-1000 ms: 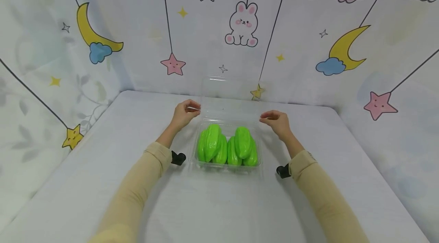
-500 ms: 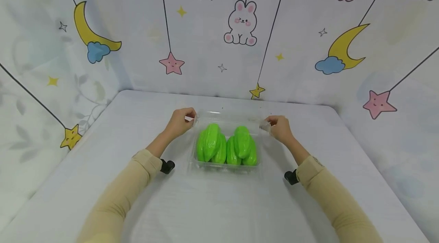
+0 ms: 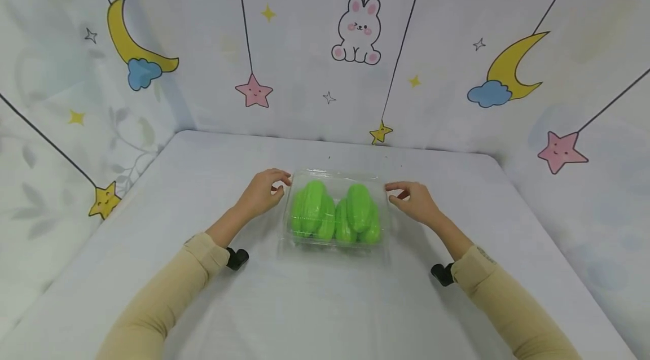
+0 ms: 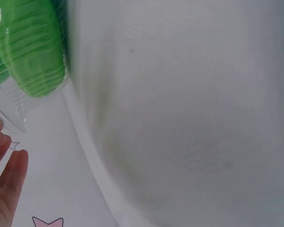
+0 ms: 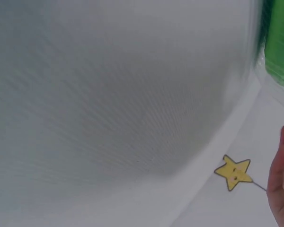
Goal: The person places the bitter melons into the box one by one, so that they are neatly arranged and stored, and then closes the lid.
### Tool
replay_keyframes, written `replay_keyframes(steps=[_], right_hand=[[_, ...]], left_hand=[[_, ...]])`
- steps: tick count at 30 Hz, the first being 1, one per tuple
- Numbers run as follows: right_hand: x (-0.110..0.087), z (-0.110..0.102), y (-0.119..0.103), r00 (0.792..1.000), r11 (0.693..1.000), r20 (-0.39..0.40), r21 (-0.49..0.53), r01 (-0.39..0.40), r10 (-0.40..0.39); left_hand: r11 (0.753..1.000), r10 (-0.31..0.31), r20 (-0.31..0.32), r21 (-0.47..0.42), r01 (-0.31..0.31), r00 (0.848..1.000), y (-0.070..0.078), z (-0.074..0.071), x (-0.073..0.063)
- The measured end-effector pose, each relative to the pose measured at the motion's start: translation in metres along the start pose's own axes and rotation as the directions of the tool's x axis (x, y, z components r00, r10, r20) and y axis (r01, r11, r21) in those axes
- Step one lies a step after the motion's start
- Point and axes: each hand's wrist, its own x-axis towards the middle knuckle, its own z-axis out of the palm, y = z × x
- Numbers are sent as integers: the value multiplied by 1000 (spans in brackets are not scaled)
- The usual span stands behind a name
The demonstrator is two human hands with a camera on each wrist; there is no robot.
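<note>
A clear plastic clamshell box sits at the middle of the table with several glossy, bright green, ridged, elongated fruit-like pieces inside. Its transparent lid now lies over them. At the box's back left corner is my left hand, index finger and thumb curved with a gap between them, tips right at the lid's edge. The left wrist view has those fingers beside a clear plastic corner. My right hand mirrors it at the back right corner, its fingertips parted near the lid's side.
A white-covered table runs back to a patterned cloth backdrop with moons, stars and rabbits. Black wrist devices hang below both sleeve cuffs. A few tiny specks lie behind the box.
The lid, standing upright at the back a second ago, has swung forward and down over the green pieces. Both hands came toward the person with it, and their fingers have since loosened.
</note>
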Motion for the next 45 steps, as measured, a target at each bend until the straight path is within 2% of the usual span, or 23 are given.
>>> replay_keyframes(steps=[4,8,12,15,17,18,20,21,23,25,28,31,33,35,38,40,43,45], right_hand=[[-14,0,-7,994,1000,108,-5,15,-14],[-27,0,-12,978,1000,207,5,13,-13],[-36,0,-14,985,999,166,2,38,-38],[-44,-2,-16,993,999,113,2,38,-38],[-49,-3,-18,995,1000,96,13,24,-25],[-52,-3,-19,995,1000,96,16,17,-19],[-57,-4,-21,994,999,109,36,11,-14],[-59,-5,-22,992,998,126,57,5,-12],[-63,-5,-23,985,992,175,123,-23,1],[-66,-6,-24,970,969,241,231,-87,30],[-69,-5,-23,932,892,352,390,-227,84],[-72,-4,-23,886,798,443,483,-361,133],[-74,-3,-22,864,754,483,513,-411,142],[-75,-1,-22,843,715,519,536,-449,141],[-75,2,-18,817,659,566,572,-489,114],[-75,5,-17,802,611,589,598,-519,105],[-75,8,-16,794,544,600,637,-547,96],[-75,9,-15,799,520,595,657,-546,87]], left_hand=[[998,-42,55,-33,44,998,5,-1,-10],[988,-95,147,-104,111,985,13,-3,-21],[971,-127,217,-172,166,968,21,-6,-32],[953,-165,232,-212,216,958,27,-8,-40],[931,-205,239,-250,265,949,31,-9,-45],[910,-234,250,-284,302,940,33,-9,-48],[845,-291,283,-371,384,914,39,-10,-53],[805,-318,304,-413,425,898,42,-11,-56],[707,-373,347,-494,506,861,48,-11,-61],[621,-410,383,-548,561,828,53,-11,-66],[510,-458,426,-593,623,780,58,-9,-73],[395,-493,476,-624,674,729,59,-7,-78],[332,-487,508,-644,689,710,59,-6,-80],[292,-462,534,-663,689,709,58,-6,-83],[270,-415,548,-688,674,726,58,-5,-86],[252,-408,545,-704,664,733,57,-4,-87],[227,-409,532,-727,648,741,56,-2,-87],[220,-415,519,-739,637,747,55,0,-87]])
